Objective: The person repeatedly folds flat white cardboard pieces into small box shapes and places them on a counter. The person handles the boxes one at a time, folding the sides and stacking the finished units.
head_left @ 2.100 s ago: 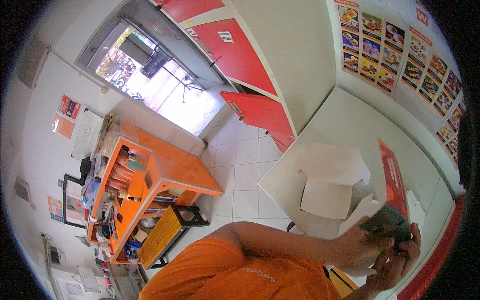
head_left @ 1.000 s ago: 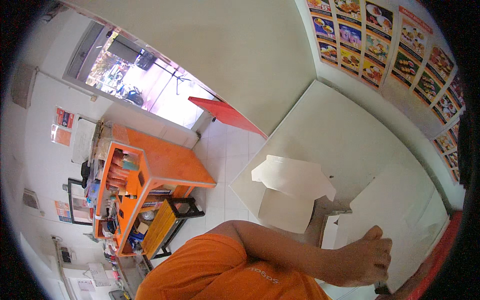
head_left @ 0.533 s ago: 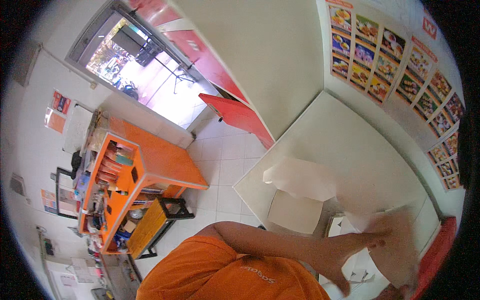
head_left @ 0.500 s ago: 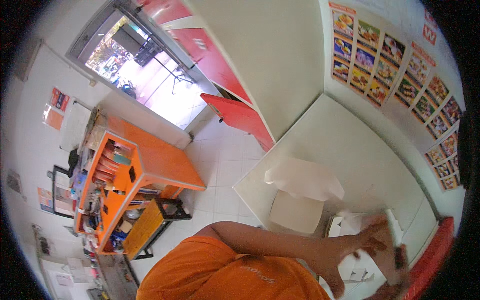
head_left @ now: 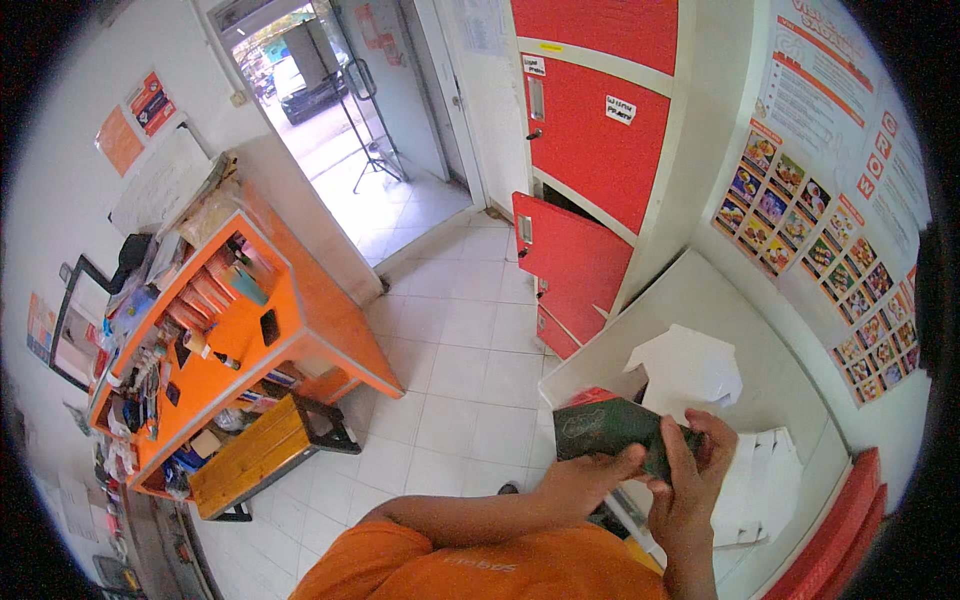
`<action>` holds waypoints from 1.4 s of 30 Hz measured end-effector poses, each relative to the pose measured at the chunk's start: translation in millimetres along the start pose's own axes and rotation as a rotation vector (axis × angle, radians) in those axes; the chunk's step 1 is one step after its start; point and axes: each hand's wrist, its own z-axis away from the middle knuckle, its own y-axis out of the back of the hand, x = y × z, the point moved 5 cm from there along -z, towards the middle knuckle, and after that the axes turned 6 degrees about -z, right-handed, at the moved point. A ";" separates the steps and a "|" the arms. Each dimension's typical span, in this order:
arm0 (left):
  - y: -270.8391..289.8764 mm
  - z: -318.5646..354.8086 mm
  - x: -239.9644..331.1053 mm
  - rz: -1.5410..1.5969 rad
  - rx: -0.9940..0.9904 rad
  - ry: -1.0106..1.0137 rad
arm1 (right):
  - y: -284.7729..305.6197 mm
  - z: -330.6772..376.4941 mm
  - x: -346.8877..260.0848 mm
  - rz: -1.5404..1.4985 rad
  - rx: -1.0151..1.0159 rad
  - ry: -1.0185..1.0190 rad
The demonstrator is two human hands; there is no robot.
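Observation:
I hold a flat dark green packet (head_left: 610,431) with both hands over the near edge of a white table (head_left: 715,310). My left hand (head_left: 585,478) grips its lower left side, thumb along the bottom edge. My right hand (head_left: 690,480) closes on its right end, fingers wrapped over the top. A red edge shows just behind the packet's top. An open white cardboard box (head_left: 688,366) lies on the table just beyond the packet.
Flat white cardboard sheets (head_left: 765,480) lie at the right of the table, next to a red rim (head_left: 840,530). Red lockers (head_left: 590,150) stand behind it, one door ajar. An orange counter (head_left: 230,330) with cluttered shelves stands left, across a white tiled floor.
The view swung from the table toward the lockers and doorway. My hands, earlier low at the right over the white sheets, now hold the green packet up nearer the middle.

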 end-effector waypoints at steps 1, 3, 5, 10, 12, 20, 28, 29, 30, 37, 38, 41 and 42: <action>13.9 12.2 1.5 0.087 0.032 0.060 | -13.3 0.2 -1.0 -0.136 0.005 -0.001; 46.0 20.5 -1.3 0.212 0.093 0.125 | -21.7 -7.9 -26.2 -0.125 -0.120 0.122; 77.0 24.0 -10.6 0.211 0.114 0.129 | -39.2 -6.9 -39.9 -0.154 -0.194 0.149; 68.3 40.8 -24.0 0.458 0.152 -0.089 | -90.1 15.4 -23.6 0.036 0.018 0.127; 51.9 40.5 -16.6 0.052 0.167 -0.183 | -98.5 23.4 -9.7 0.024 0.095 0.086; 61.3 -12.1 10.2 -0.545 0.148 -0.210 | -16.7 18.0 26.8 -0.074 -0.125 0.144; -23.9 -7.2 13.3 -1.661 -0.647 -0.211 | 16.4 37.6 99.8 -0.292 -0.170 -0.153; -27.8 -10.6 20.0 -1.558 -0.516 -0.305 | 9.5 54.9 121.4 -0.600 0.053 -0.376; -27.8 -13.0 26.5 -1.447 -0.381 -0.395 | 9.2 64.7 125.4 -0.668 0.155 -0.358; -35.6 -26.0 -3.6 -0.784 -0.344 -0.356 | 24.3 38.6 76.5 -0.268 -0.127 -0.168; -41.0 -29.5 -11.6 -0.776 -0.352 -0.410 | 30.0 38.6 85.3 -0.239 0.019 -0.227; -51.9 -31.2 -10.0 -1.019 -0.369 -0.649 | 36.0 42.3 96.4 -0.176 0.201 -0.298; -54.5 -30.3 -7.7 -1.144 -0.377 -0.738 | 38.6 37.9 90.8 -0.130 0.088 -0.192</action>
